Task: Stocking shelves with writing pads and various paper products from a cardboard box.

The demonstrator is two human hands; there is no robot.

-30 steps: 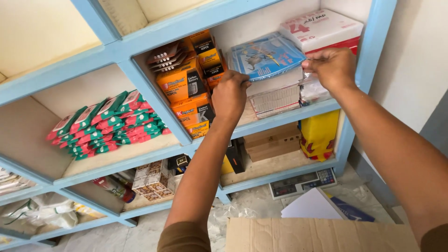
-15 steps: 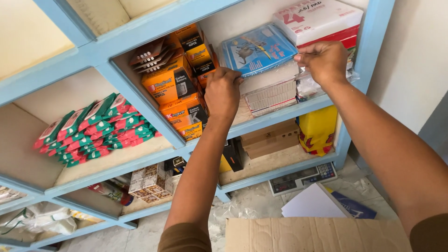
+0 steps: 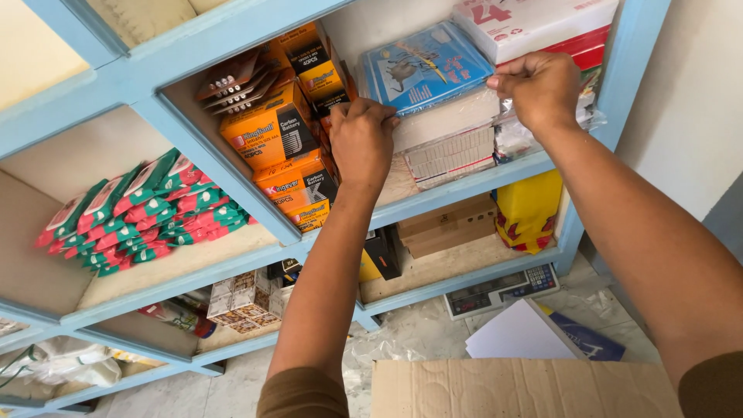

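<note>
While both hands grip a shrink-wrapped stack of exercise books [image 3: 437,108] in the upper right compartment of a pale blue wooden shelf [image 3: 464,188], a person works the pack at its two front corners. The left hand [image 3: 362,142] is curled closed over the stack's left edge, just beside orange boxes of carbon batteries [image 3: 271,135]; the right hand [image 3: 542,87] pinches the plastic wrap at the right corner, under a white and red ream of paper [image 3: 534,23]. The blue-covered pack sits on top of more wrapped books, tilted slightly toward the camera. Handling it well, by the look of it, means keeping both grips level so the slippery wrap does not tear and the ream above does not slide off. Red and green sachets [image 3: 139,213] fill the compartment to the left, brown cartons [image 3: 449,224] and a yellow bag [image 3: 530,209] lie below, and a digital scale [image 3: 499,290] rests on the floor near a corrugated carton [image 3: 518,387].
</note>
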